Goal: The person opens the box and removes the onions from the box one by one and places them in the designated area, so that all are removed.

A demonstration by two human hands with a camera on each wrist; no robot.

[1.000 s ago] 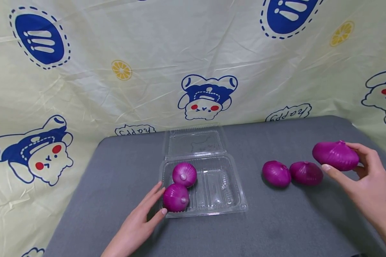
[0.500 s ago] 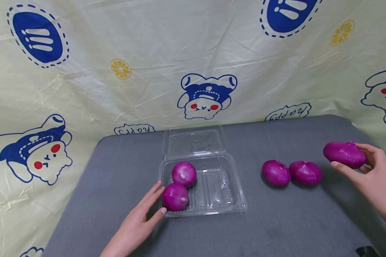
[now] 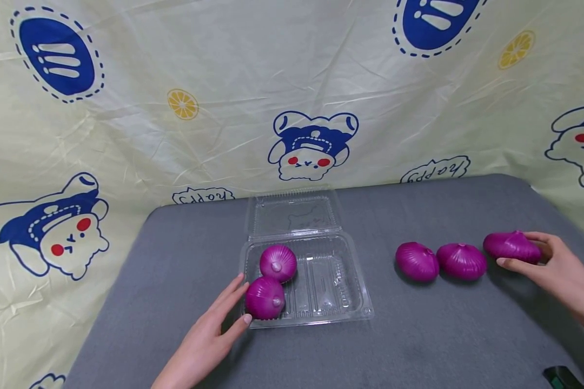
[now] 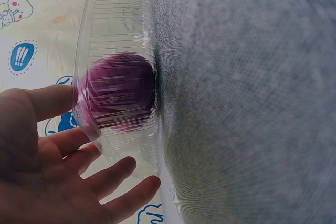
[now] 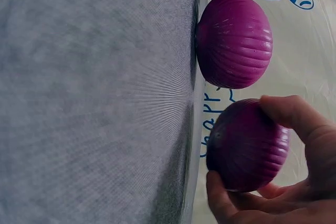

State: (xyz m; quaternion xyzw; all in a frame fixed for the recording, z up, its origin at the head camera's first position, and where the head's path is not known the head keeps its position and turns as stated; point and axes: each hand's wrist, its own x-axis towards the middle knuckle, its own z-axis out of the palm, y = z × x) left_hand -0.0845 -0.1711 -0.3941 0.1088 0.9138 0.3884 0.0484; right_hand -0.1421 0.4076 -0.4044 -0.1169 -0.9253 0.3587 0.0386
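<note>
My right hand [image 3: 559, 270] grips a purple onion [image 3: 511, 247] between thumb and fingers, low over the table at the right. In the right wrist view a narrow gap shows between this held onion [image 5: 249, 145] and the table. Just left of it two more onions sit side by side, a middle onion [image 3: 461, 262] and a left onion [image 3: 417, 262]. My left hand [image 3: 206, 335] has its fingers spread at the near left corner of a clear plastic clamshell box [image 3: 328, 286], thumb at the rim. Inside the box's left side lie a rear onion [image 3: 278, 263] and a front onion [image 3: 265, 298].
The box's clear lid [image 3: 294, 213] lies folded back toward the rear of the grey table [image 3: 194, 243]. A pale printed cloth [image 3: 224, 140] hangs behind the table. A small black object [image 3: 562, 376] shows at the bottom right edge.
My right hand moved slightly right, then lowered its onion toward the table, beside the other two. My left hand and the box stayed in place.
</note>
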